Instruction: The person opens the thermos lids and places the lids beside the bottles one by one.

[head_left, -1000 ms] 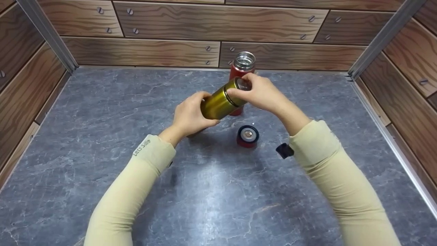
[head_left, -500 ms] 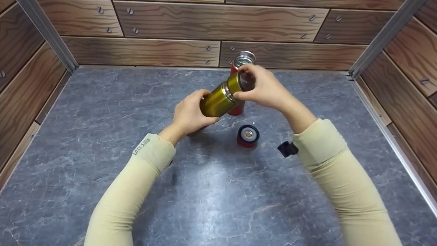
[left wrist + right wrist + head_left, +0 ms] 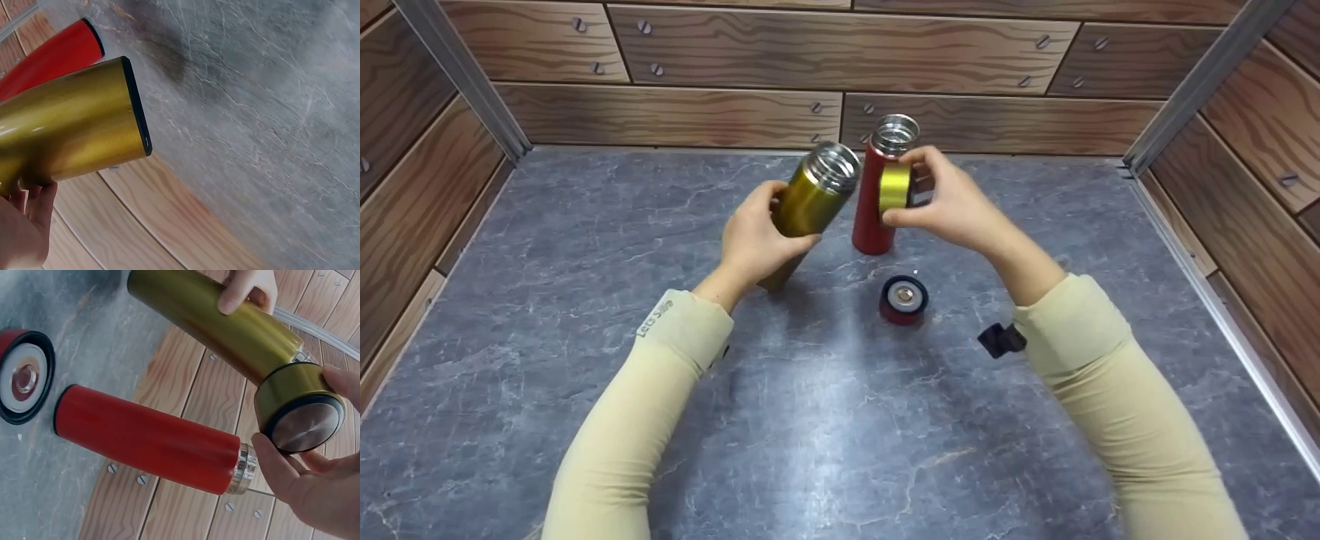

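Note:
My left hand grips a gold thermos flask, tilted, its bare steel mouth facing up and to the right. Its dark base shows in the left wrist view, where the gold body fills the left side. The gold lid is pinched between the thumb and fingers of my right hand, apart from the flask. In the right wrist view the lid's round metal top faces the camera. Just behind the lid, a red thermos flask stands upright without its lid. Its red lid lies upside down on the table.
The grey marble-patterned table is closed in by a wood-patterned back wall and side walls. A black strap piece hangs at the right sleeve.
The gold lid has come off the flask in my right hand. My left hand has drawn the flask leftward and turned it more upright, baring its steel mouth. The red flask and lid stayed put.

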Demonstrator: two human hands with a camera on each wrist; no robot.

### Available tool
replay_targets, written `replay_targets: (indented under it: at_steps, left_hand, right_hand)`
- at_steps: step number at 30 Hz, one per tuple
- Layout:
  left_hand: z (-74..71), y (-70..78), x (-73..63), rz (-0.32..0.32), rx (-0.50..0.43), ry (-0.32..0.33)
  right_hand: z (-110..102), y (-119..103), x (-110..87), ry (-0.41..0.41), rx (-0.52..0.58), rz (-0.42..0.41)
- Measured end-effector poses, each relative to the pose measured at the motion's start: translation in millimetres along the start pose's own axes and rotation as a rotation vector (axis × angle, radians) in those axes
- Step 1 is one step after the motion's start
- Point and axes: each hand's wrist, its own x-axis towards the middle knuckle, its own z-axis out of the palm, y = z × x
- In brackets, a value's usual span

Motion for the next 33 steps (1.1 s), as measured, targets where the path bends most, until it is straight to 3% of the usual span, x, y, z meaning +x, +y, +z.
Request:
replay_targets:
  at_steps: [10, 14, 22, 29, 33]
  left_hand:
    - [-8.4, -5.6, 4.2, -0.025, -0.087, 0.081]
    - [-9.2, -6.6, 4.7, -0.028, -0.105, 0.095]
    - [-10.3, -8.6, 5.9, -0.051, -0.131, 0.148]
    - [-11.2, -9.2, 6.7, -0.061, -0.169, 0.18]
    - [-11.7, -10.0, 6.4, -0.058, -0.175, 0.188]
  right_hand:
    - [20, 16, -2.3, -0.141, -0.148, -0.017]
    - [32, 21, -3.6, -0.163, -0.183, -0.042]
    - [66, 29, -4.2, -0.218, -0.238, -0.014]
    - [91, 37, -1.5, -0.249, -0.381, -0.106]
    - [102, 41, -0.5, -0.259, -0.42, -0.069]
